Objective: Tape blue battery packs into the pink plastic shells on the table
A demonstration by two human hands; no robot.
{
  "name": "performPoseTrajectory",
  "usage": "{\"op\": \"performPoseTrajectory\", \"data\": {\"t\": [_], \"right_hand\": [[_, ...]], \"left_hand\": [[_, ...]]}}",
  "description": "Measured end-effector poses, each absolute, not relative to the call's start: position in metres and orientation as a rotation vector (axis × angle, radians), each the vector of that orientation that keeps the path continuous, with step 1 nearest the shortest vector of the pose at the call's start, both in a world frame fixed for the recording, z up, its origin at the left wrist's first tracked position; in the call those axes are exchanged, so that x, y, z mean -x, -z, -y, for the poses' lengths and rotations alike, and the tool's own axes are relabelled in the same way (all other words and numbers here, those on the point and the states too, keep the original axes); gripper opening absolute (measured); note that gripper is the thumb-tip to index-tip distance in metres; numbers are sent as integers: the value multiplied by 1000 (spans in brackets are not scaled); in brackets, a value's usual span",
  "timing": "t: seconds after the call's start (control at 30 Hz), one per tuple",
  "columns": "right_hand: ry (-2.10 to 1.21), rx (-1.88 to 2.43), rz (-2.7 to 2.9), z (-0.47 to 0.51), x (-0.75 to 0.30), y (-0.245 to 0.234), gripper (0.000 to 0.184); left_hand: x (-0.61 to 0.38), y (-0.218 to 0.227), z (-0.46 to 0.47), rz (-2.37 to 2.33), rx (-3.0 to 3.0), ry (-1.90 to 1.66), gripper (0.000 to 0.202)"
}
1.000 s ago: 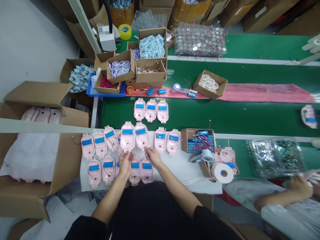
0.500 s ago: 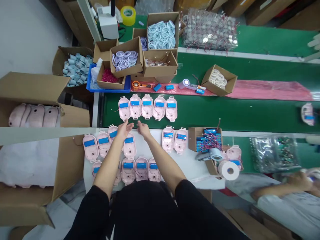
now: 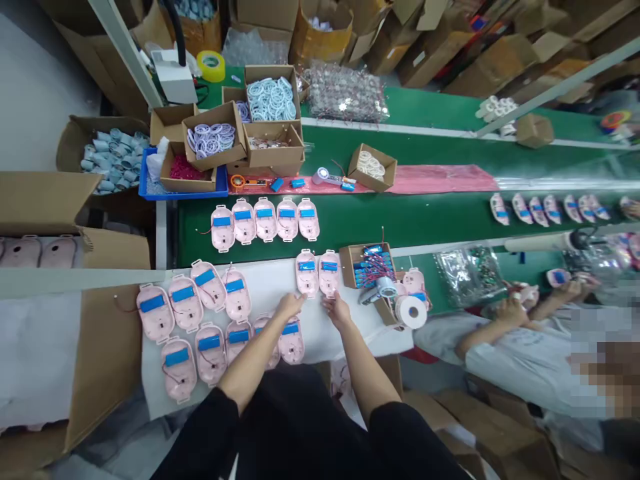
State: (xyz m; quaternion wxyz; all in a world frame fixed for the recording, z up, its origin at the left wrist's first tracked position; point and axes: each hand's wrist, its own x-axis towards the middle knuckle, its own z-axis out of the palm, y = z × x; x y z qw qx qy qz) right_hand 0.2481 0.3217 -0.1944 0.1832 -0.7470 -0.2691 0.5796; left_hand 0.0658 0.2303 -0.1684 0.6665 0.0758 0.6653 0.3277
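Observation:
Two pink plastic shells lie side by side on the white work surface, the left shell point(image 3: 307, 283) and the right shell point(image 3: 330, 283), each with a blue battery pack inside. My left hand point(image 3: 290, 305) is just below the left shell's lower end, fingers loosely extended toward it. At the lower tab of the right shell is my right hand point(image 3: 338, 311), its fingers apart and seemingly touching the edge. More shells with blue packs, such as one shell point(image 3: 237, 297), lie in two rows to the left. My left forearm partly covers the lower row.
Five shells in a row point(image 3: 266, 230) stand on the green belt point(image 3: 425, 227). Right of my hands are a cardboard box of wired blue batteries point(image 3: 353, 253), a tape dispenser point(image 3: 385, 288) and a white roll point(image 3: 411, 312). Ring-filled boxes point(image 3: 273, 127) stand behind. Co-workers sit at right.
Both hands have moved away from the belt's row of shells, rightward and back toward me, to the pair of shells. The camera view has turned right, showing more of the belt and co-workers.

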Motion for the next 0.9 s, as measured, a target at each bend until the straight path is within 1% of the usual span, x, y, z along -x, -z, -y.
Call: {"op": "performPoseTrajectory", "data": {"t": [0.07,0.13,0.23,0.3,0.4,0.53,0.6,0.7,0.8,0.9], "right_hand": [[-1684,2026,774,-331,-248,202,28],[-1688,1936,798,-329,-245,205,24],[-1725,1820,853,-310,-237,199,24],[-1796,1725,938,-292,-225,188,27],[-1920,1580,1120,-270,-178,170,39],[-2019,1426,1420,-264,-52,159,51],[-2057,1380,1510,-266,21,162,52],[-2073,1441,1510,-269,110,174,47],[-2070,1534,1477,-268,158,190,41],[-2130,1576,1457,-265,175,204,37]], "left_hand": [[-77,177,-257,-1550,-168,-728,41],[-79,181,-266,-1601,-148,-740,37],[-70,176,-249,-1671,-108,-787,30],[-50,166,-222,-1716,-77,-840,27],[9,150,-172,-1809,-25,-964,21],[137,146,-118,-1997,62,-1106,17],[201,156,-111,-2066,123,-1108,18],[270,183,-121,-2102,189,-1056,24],[299,211,-138,-2110,197,-994,31],[305,232,-146,-2136,167,-942,35]]}}
